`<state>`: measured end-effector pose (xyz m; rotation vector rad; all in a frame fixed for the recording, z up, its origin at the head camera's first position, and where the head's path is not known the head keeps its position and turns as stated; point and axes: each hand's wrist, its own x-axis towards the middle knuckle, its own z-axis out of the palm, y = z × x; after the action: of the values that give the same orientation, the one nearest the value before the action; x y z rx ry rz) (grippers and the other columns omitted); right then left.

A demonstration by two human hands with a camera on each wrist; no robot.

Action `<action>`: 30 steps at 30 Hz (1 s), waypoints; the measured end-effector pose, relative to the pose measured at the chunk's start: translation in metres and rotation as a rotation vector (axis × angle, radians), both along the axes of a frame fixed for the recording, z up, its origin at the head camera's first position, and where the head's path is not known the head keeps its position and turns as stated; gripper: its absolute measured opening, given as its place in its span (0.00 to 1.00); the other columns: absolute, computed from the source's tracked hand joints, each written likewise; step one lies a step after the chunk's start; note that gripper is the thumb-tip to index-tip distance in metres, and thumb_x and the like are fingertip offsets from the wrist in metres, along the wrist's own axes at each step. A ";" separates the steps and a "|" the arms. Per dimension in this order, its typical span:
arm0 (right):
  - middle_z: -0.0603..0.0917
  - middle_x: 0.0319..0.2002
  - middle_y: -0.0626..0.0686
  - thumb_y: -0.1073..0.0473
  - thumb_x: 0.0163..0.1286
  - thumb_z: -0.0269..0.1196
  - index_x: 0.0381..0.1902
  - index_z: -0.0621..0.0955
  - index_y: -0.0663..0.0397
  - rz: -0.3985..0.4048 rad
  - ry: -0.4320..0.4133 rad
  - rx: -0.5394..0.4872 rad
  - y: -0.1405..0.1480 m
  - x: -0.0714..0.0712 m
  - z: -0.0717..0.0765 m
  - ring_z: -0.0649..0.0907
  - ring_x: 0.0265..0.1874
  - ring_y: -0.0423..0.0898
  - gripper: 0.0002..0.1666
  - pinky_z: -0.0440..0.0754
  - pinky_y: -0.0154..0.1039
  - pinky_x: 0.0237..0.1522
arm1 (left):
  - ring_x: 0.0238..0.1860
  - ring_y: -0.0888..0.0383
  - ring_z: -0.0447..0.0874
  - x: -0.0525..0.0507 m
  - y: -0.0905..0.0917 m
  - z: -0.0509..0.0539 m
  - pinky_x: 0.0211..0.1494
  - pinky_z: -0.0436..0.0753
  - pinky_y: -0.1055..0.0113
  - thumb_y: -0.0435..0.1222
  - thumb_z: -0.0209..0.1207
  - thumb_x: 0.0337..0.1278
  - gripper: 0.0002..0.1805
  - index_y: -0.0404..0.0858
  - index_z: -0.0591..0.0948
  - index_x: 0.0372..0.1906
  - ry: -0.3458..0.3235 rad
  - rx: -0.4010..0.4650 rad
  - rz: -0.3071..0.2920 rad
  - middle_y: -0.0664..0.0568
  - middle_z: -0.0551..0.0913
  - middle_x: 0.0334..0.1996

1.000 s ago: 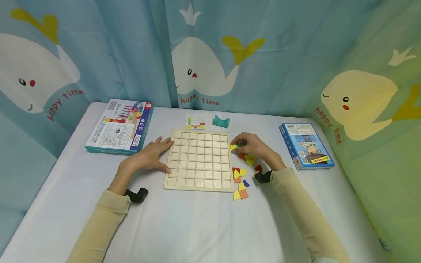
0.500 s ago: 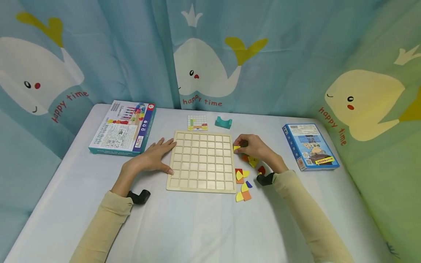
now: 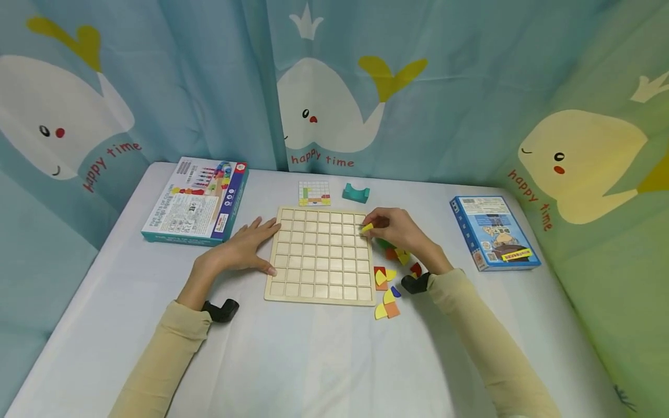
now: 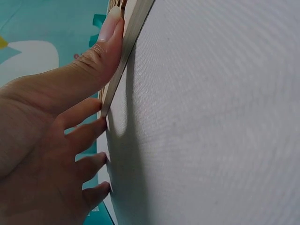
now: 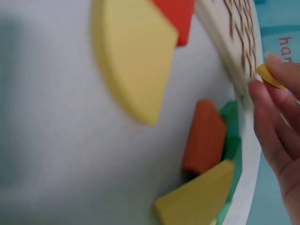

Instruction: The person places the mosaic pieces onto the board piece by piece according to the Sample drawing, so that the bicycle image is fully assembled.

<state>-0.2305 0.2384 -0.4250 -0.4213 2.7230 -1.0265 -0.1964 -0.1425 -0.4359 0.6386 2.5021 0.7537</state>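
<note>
A pale wooden grid board (image 3: 320, 255) lies flat before me. My left hand (image 3: 241, 248) rests along its left edge, fingers spread; in the left wrist view the thumb (image 4: 110, 37) touches the rim. Between thumb and fingers, my right hand (image 3: 399, 231) pinches a small yellow piece (image 3: 367, 227) over the board's upper right edge. The fingers partly cover that piece (image 5: 269, 77), so its full outline cannot be told. Right of the board lie loose flat pieces, among them a yellow quarter-round (image 5: 133, 56), an orange piece (image 5: 204, 136) and a green piece (image 5: 232, 124).
Behind the board are a printed grid card (image 3: 314, 193) and a teal curved stand (image 3: 356, 193). A white and teal box (image 3: 195, 200) lies at the left, a blue box (image 3: 493, 232) at the right. Whale-patterned curtains (image 3: 334, 116) enclose the table.
My right hand has shifted left, bringing the yellow piece from beside the board to over its right edge and tilting it. Green pieces beneath the hand now show. The left hand stays put.
</note>
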 end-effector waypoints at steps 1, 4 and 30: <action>0.87 0.44 0.57 0.63 0.67 0.72 0.45 0.87 0.55 0.000 -0.006 -0.011 -0.002 0.000 0.001 0.84 0.40 0.51 0.09 0.87 0.43 0.48 | 0.83 0.35 0.32 0.000 0.000 0.000 0.84 0.37 0.38 0.47 0.77 0.49 0.61 0.37 0.53 0.83 0.004 -0.001 -0.001 0.40 0.45 0.84; 0.86 0.43 0.57 0.64 0.67 0.71 0.46 0.87 0.56 -0.006 -0.029 -0.044 -0.008 -0.001 0.003 0.87 0.42 0.52 0.10 0.90 0.43 0.48 | 0.83 0.34 0.32 -0.001 0.000 0.001 0.84 0.37 0.37 0.47 0.77 0.49 0.61 0.37 0.53 0.83 0.011 -0.002 -0.006 0.40 0.45 0.84; 0.88 0.38 0.57 0.66 0.72 0.66 0.45 0.86 0.60 0.119 -0.164 -0.200 -0.060 -0.011 0.003 0.88 0.35 0.53 0.07 0.89 0.43 0.41 | 0.83 0.36 0.35 0.002 0.000 0.001 0.84 0.37 0.38 0.47 0.76 0.51 0.61 0.35 0.52 0.83 0.007 0.001 -0.012 0.39 0.45 0.83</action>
<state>-0.2410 0.1785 -0.4219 -0.5002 2.4306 -1.2470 -0.1946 -0.1429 -0.4344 0.6566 2.5019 0.7492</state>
